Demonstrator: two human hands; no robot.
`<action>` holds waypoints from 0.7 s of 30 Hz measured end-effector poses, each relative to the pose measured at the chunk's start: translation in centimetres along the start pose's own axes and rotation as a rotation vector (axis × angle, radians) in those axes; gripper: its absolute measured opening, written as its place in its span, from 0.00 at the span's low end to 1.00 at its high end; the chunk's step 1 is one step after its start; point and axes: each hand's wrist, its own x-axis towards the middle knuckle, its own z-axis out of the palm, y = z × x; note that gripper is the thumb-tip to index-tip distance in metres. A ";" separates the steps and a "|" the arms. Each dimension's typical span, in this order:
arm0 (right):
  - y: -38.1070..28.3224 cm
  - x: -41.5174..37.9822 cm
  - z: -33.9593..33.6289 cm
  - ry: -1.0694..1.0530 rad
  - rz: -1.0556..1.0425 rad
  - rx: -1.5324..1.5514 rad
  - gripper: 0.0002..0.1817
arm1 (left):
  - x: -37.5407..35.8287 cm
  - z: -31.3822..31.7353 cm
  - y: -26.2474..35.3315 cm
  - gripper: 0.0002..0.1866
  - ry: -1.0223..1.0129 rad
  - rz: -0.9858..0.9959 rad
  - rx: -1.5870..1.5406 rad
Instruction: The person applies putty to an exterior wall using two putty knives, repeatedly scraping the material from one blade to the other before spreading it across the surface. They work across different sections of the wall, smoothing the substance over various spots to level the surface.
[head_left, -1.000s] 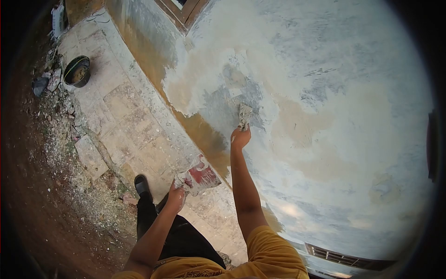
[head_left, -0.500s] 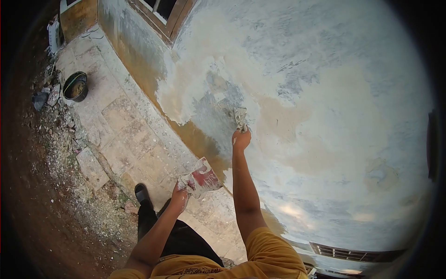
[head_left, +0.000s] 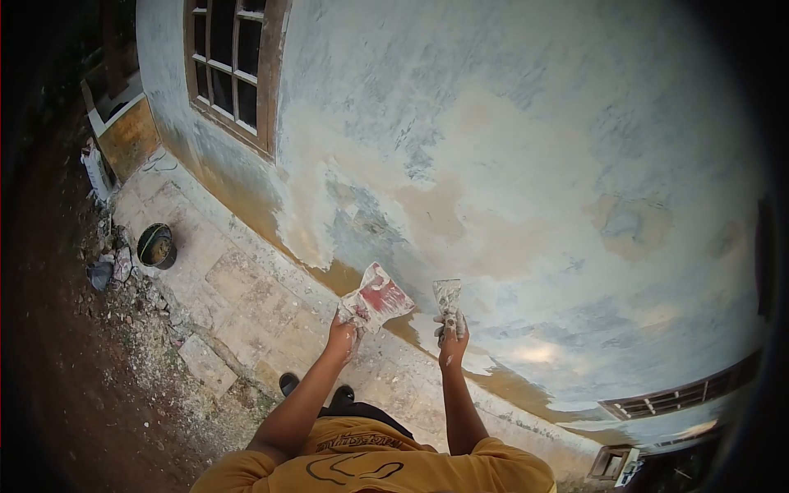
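Note:
My left hand (head_left: 343, 335) is closed around a wide red putty spreader (head_left: 386, 297) smeared with white filler, its broad edge angled up to the right. To its right, my right hand (head_left: 451, 332) grips a narrower putty knife (head_left: 447, 294) whose blade is coated with pale filler and points up. The fingers of the right hand are spotted with the same stuff. Both tools are held apart, in front of the wall (head_left: 526, 189), which carries patchy white, grey and tan layers.
A wood-framed window (head_left: 234, 74) is set in the wall at upper left. On the paved strip (head_left: 255, 283) stands a black bucket (head_left: 157, 246) with some material inside. Rubble (head_left: 156, 316) and a loose slab (head_left: 207, 364) lie along the left side.
My right hand has come down from the wall with the putty knife, close to the left. My left hand has risen slightly with the spreader. The view has shifted, showing more of the window.

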 end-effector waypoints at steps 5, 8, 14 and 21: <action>-2.5 -4.0 -5.1 0.032 -0.259 -0.373 0.14 | 1.3 4.0 -2.3 0.29 -0.226 0.007 0.118; -5.4 -6.8 -6.1 0.054 -0.665 -0.970 0.14 | 0.4 6.0 -3.1 0.30 -0.290 -0.014 0.139; -7.8 -9.6 -6.9 0.168 -0.746 -1.160 0.12 | -0.7 7.1 -4.7 0.27 -0.385 -0.035 0.169; -8.2 -9.4 -6.6 0.087 -0.668 -1.312 0.12 | -1.6 6.1 -4.7 0.28 -0.339 -0.066 0.173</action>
